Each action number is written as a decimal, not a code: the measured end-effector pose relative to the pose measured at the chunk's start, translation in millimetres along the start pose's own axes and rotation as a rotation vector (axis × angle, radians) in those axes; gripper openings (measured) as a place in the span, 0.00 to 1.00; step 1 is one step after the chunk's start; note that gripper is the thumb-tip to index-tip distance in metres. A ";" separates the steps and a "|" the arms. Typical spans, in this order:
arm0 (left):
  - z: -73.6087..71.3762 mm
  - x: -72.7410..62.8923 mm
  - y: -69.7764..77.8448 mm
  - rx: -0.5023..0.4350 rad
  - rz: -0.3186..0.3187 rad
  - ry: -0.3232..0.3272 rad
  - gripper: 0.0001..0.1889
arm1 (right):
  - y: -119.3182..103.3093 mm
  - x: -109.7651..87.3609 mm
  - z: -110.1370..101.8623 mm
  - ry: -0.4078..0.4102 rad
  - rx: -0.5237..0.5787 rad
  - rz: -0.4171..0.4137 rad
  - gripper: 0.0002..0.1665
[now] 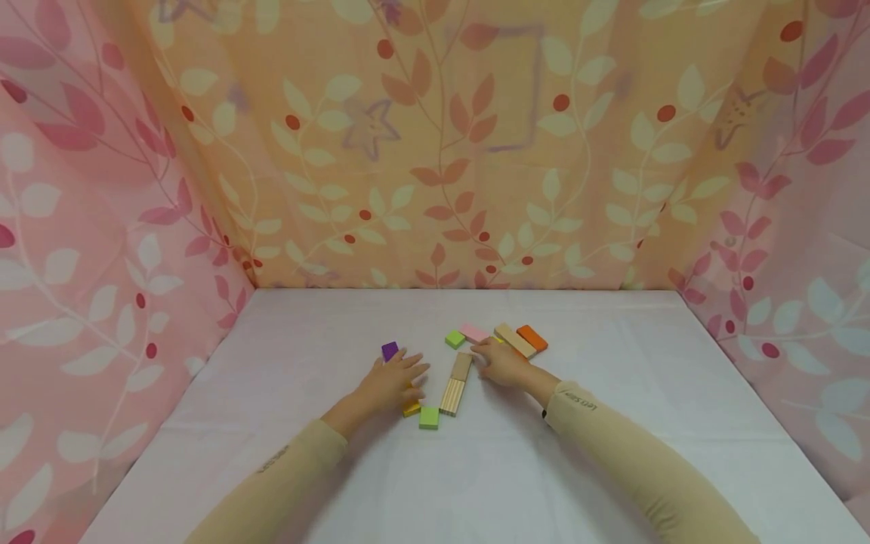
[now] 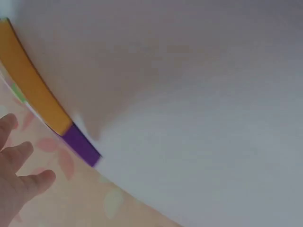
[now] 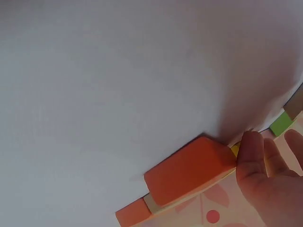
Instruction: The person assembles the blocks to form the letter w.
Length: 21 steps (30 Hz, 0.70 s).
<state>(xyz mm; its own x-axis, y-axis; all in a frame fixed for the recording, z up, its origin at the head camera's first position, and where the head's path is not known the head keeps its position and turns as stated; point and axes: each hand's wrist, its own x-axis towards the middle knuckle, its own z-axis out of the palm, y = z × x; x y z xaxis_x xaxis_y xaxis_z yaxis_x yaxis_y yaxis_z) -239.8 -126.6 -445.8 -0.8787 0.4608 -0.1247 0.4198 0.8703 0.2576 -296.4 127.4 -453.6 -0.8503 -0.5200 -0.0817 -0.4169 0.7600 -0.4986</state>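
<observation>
My left hand (image 1: 390, 384) is spread, fingers straight, over an orange-yellow block (image 2: 33, 80) and beside a purple block (image 1: 390, 350) that lies end to end with it. The fingers (image 2: 38, 182) look apart from both in the left wrist view. My right hand (image 1: 504, 363) reaches low among the blocks at the right, fingers loosely bent. Its thumb is next to a yellow block (image 3: 235, 149), mostly hidden; whether they touch I cannot tell. An orange block (image 3: 189, 170) lies beside this hand. Two wooden blocks (image 1: 457, 384) form a line between the hands.
A green block (image 1: 429, 418) lies at the near end of the wooden line. Farther back are another green block (image 1: 455, 339), a pink block (image 1: 474, 332), a plain wooden block (image 1: 514, 341) and an orange block (image 1: 532, 338). A white cloth covers the table (image 1: 306, 321); patterned curtains (image 1: 435, 151) surround it.
</observation>
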 end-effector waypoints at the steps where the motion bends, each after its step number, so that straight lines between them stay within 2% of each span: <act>1: -0.6 2.6 5.0 0.001 0.024 -0.014 0.30 | 1.3 1.0 -0.9 -0.002 0.008 0.006 0.31; 5: -0.4 12.6 21.1 0.036 0.103 -0.063 0.31 | 4.4 5.9 -5.2 0.010 0.018 0.009 0.31; 9: 1.1 19.7 29.4 0.062 0.140 -0.089 0.33 | 3.3 14.4 -13.7 0.046 0.039 -0.010 0.27; 12: 1.4 22.5 32.6 0.072 0.151 -0.115 0.33 | 2.1 25.2 -20.8 0.076 0.021 -0.043 0.24; 16: 3.0 25.8 35.7 0.085 0.157 -0.129 0.34 | 6.2 42.5 -22.8 0.081 -0.082 -0.083 0.22; 21: 5.3 31.0 40.3 0.084 0.149 -0.137 0.34 | 14.6 58.0 -19.2 0.006 -0.158 -0.062 0.22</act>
<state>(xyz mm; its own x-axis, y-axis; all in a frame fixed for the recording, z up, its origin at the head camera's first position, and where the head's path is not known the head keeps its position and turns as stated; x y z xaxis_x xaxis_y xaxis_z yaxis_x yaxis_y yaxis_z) -248.9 -76.3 -444.4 -0.7690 0.5995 -0.2221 0.5650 0.7998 0.2025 -358.0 115.8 -449.0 -0.8229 -0.5660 -0.0494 -0.5139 0.7785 -0.3603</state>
